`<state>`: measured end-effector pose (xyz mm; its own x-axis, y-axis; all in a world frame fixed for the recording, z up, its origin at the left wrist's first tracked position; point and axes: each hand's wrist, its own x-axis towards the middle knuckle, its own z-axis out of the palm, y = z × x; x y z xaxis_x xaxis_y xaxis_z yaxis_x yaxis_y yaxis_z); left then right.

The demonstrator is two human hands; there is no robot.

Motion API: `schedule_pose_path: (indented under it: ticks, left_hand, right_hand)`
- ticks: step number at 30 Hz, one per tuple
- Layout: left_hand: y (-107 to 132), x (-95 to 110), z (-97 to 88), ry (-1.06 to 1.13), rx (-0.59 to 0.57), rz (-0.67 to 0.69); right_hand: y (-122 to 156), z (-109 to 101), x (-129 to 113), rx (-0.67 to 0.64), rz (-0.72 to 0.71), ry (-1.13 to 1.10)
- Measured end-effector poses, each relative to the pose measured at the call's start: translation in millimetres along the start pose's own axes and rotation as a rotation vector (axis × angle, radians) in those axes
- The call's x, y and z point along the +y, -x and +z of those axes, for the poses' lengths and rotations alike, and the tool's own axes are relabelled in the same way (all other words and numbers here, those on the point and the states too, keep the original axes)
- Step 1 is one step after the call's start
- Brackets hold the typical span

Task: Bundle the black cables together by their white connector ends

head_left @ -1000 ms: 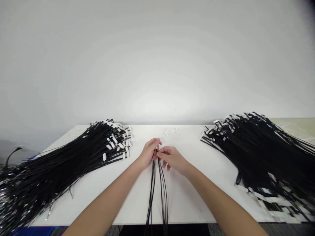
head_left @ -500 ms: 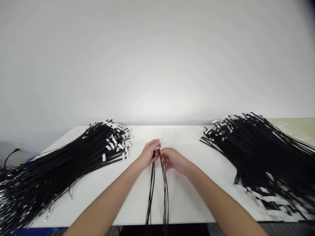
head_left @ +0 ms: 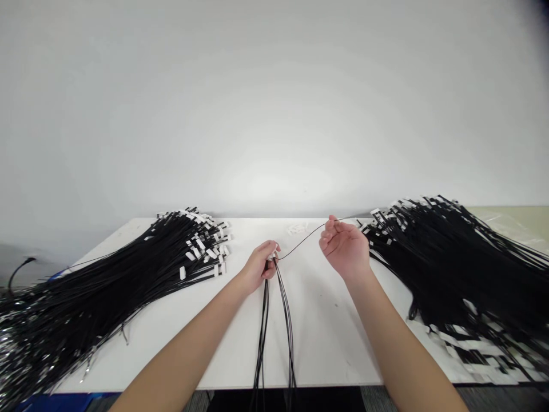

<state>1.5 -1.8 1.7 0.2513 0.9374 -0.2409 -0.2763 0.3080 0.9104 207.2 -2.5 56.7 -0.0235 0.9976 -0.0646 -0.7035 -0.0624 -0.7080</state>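
Note:
Over the middle of the table, my left hand (head_left: pixel 261 264) is closed around a white connector (head_left: pixel 271 257), mostly hidden by the fingers. Thin black wires (head_left: pixel 286 317) hang from it in two strands past the table's front edge. My right hand (head_left: pixel 345 243) is raised to the right, its thumb and fingers pinched on one black wire (head_left: pixel 302 241). That single wire runs in a slack curve from the connector up to the right fingertips. Beyond them its loose end points right, toward the pile there.
A large pile of black wires with white connectors (head_left: pixel 115 292) covers the table's left side. Another such pile (head_left: pixel 467 269) lies on the right. Several small white pieces (head_left: pixel 297 229) rest near the back edge of the white table (head_left: pixel 330 355), against a pale wall (head_left: pixel 274 114).
My right hand has moved up and right, away from the left hand, drawing one wire out from the hanging strands. The left hand has stayed nearly in place with the connector.

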Motion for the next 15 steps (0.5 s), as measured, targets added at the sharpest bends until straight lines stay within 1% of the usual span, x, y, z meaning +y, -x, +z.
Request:
schedule_pose_path:
  ticks: [6,8,10,12,13,15]
  left_hand:
    - [-1.0,-0.6,-0.1,-0.002,-0.035,-0.018]
    - [-1.1,-0.2,0.2,-0.010,-0.046,-0.025]
    - [-0.6,0.5,0.9,-0.020,-0.038,-0.030]
    - [0.4,1.5,1.7,-0.031,-0.016,-0.039]
    - [0.9,2.0,2.1,-0.037,-0.007,-0.046]
    - [1.8,3.0,2.5,-0.043,0.005,-0.060]
  right_hand:
    - [-19.1,-26.9,-5.9,0.315,-0.358,-0.050]
    - [-22.8,-31.3,-7.6,0.372,-0.426,-0.075]
    - [-24.2,-31.8,-9.9,0.376,-0.422,-0.128]
    - [-23.6,-29.6,-11.2,0.337,-0.368,-0.139]
    - [-22.8,-28.0,-10.7,0.308,-0.336,-0.096]
    - [-19.9,-24.3,-6.3,0.247,-0.286,0.099]
